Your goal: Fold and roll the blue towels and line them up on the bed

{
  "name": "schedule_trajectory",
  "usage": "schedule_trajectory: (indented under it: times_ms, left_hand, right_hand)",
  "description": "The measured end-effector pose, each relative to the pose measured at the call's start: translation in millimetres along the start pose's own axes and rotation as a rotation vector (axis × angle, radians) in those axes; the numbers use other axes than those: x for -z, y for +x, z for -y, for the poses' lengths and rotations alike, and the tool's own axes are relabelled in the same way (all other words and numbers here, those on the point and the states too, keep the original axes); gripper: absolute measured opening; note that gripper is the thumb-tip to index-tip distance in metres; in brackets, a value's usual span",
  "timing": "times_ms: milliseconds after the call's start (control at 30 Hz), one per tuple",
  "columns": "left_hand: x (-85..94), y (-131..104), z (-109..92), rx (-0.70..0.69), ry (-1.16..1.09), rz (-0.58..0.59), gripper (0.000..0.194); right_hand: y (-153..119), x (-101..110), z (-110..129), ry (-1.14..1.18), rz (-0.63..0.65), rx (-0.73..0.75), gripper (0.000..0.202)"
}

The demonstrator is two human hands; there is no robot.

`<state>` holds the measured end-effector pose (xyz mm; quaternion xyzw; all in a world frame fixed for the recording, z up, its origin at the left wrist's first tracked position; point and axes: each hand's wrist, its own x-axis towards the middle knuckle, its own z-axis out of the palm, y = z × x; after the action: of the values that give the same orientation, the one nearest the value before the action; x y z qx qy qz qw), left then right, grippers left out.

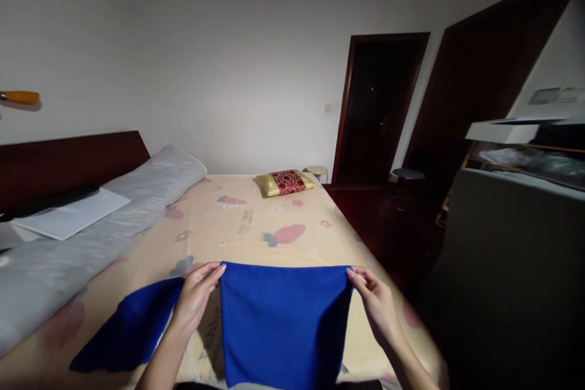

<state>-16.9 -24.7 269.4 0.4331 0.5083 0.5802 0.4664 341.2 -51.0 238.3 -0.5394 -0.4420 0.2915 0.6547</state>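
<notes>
A square blue cloth (286,323) hangs spread between my two hands above the bed, its top edge nearly straight. My left hand (198,292) pinches its upper left corner, and my right hand (375,298) pinches the upper right corner. Another blue cloth (130,326) lies on the bed to the left, partly hidden behind my left wrist and forearm. Beneath both cloths is a cream bed sheet (237,219) with pink strawberry and flower prints.
A gold and red pillow (287,183) lies at the bed's far end. Grey bedding (150,195) runs along the left, bearing a white flat item (73,213). Stools (409,175) stand near the dark door (381,113). A dark cabinet (512,274) is at right.
</notes>
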Motion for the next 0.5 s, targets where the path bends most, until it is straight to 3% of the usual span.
schedule_trajectory:
  times_ms: [167,500]
  left_hand:
    - [1.4,0,1,-0.02,0.036,0.045,0.043]
    - [14.6,4,1,-0.017,0.2,0.144,0.045]
  right_hand:
    - [-1,4,0,0.12,-0.012,-0.09,0.047]
    - [3,15,12,-0.036,0.055,-0.057,0.05]
